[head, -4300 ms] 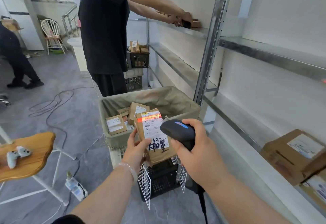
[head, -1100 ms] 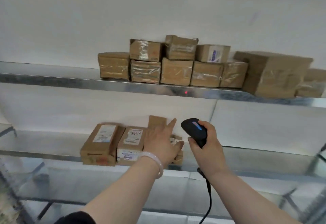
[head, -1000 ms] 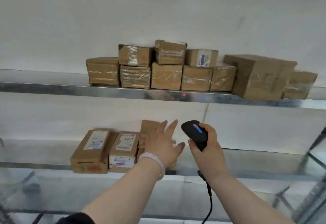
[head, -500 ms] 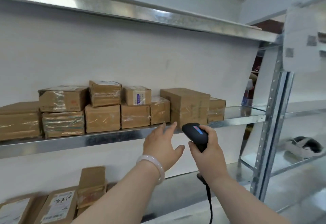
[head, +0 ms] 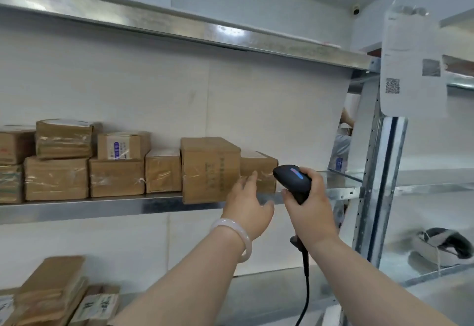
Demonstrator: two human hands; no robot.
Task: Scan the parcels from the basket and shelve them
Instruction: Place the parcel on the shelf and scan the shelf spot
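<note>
Parcels [head: 51, 297] of brown cardboard lay at the bottom left on the lower shelf [head: 269, 300], nearest the camera, some with white labels facing up. Above them the 2 hands reached forward. The left hand [head: 247, 210], with a pale bangle [head: 238, 233] at the wrist, was spread wide and held nothing. Whether its fingertips touched the box ahead could not be told. Just beside it, the right hand [head: 311, 212] gripped a black scanner [head: 292, 179] by the handle, its blue light on top and its cable [head: 305, 295] hanging down.

Behind the hands ran the middle shelf [head: 102, 209], a metal ledge carrying a row of taped boxes [head: 115, 177], stacked 2 high at the left. A taller carton [head: 209, 169] stood at the shelf's front edge, and a smaller box [head: 259, 169] sat at its right. A white wall [head: 154, 89] backed the shelves, and the top shelf [head: 179, 28] crossed above. At the right stood a perforated steel upright [head: 377, 184] bearing a paper sheet [head: 410, 64] with a QR code. Beyond it, a white headset [head: 441, 246] rested on another shelf. A small dome camera [head: 356, 11] sat in the ceiling corner.
</note>
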